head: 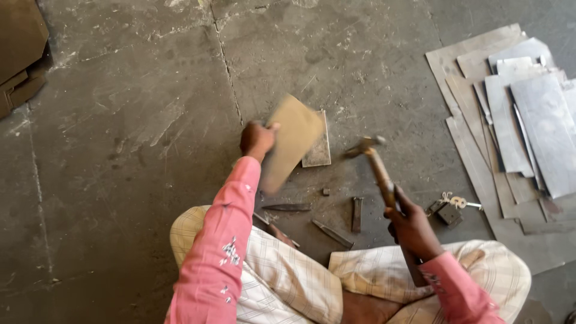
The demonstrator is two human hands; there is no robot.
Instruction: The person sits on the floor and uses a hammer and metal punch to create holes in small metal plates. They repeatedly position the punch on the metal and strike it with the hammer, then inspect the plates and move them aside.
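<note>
Left hand [257, 139] clamps metal sheet [292, 143] by its edge (thin, stiff, likely sharp) | right hand [411, 227] grips hammer [379, 170] handle | floor [132, 120] centre.

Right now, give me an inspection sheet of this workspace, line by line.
Surface: cracked, dusty concrete floor; the person sits on it.
Job's things: tan metal sheet, blurred, raised at a tilt above a small flat plate on the floor; hammer with wooden handle.
Clutter: chisels or punches and small metal bits lie in front of the knees; a padlock with keys on the floor.
Grippers: left hand fingers grip the sheet's edge; right hand shut on the hammer handle.
Cables: nothing seen.
Surroundings: stack of grey metal sheets at right; brown metal piece top left.
</note>
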